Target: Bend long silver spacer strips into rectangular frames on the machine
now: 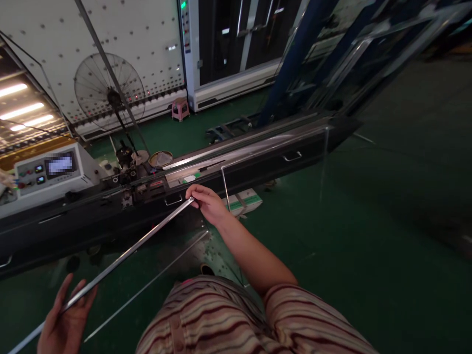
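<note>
A long thin metal strip (136, 246) runs from the lower left up to the middle of the view. My right hand (208, 202) pinches its far end, fingers closed round the tip. Near the bottom left, my left hand (66, 319) cradles the strip from beneath, with fingers and thumb curled up around it. A second thin strip (155, 280) lies lower, over the green floor. Just beyond my right hand stands a long black machine bench (258, 152) with drawer handles.
A control box (51, 169) with a screen and buttons sits on the bench at left. A standing fan (109, 93), a small pink stool (180, 108) and a tall white perforated machine stand behind. Blue glass racks (332, 59) lean at right. Boxes (245, 202) lie under the bench.
</note>
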The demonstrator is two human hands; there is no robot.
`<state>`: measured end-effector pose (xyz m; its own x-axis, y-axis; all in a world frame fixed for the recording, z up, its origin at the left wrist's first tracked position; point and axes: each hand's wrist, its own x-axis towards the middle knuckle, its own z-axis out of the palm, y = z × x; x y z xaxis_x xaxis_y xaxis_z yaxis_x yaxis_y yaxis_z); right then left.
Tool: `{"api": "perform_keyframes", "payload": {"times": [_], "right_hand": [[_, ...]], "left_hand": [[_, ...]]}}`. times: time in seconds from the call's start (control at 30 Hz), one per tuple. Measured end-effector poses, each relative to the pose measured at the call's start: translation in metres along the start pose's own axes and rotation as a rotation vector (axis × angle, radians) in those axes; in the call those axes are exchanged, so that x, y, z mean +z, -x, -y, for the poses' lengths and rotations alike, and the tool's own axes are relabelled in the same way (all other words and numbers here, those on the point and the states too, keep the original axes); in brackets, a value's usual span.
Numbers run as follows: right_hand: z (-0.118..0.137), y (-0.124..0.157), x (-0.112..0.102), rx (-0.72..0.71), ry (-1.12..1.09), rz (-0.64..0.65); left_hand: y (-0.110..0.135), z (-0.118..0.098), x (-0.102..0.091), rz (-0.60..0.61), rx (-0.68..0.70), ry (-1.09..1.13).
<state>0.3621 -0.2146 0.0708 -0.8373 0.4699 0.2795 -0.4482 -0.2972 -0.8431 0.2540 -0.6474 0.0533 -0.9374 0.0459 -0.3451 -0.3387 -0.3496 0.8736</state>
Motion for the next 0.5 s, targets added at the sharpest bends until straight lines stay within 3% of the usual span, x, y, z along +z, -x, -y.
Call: {"api": "perform_keyframes", "payload": {"times": [0.23, 0.43, 0.5], "right_hand": [[-0.011, 0.006, -0.009, 0.001, -0.031, 0.032], [-0.018, 0.01, -0.016, -0.059, -0.003, -0.082], [-0.018, 0.01, -0.018, -0.098, -0.029, -0.059]], "left_hand": [[0.017, 0.001, 0.012, -0.042, 0.062, -0.172], [0.031, 0.004, 0.026, -0.052, 0.081, -0.207], [0.032, 0.007, 0.027, -0.069, 0.116, -0.201]]}}
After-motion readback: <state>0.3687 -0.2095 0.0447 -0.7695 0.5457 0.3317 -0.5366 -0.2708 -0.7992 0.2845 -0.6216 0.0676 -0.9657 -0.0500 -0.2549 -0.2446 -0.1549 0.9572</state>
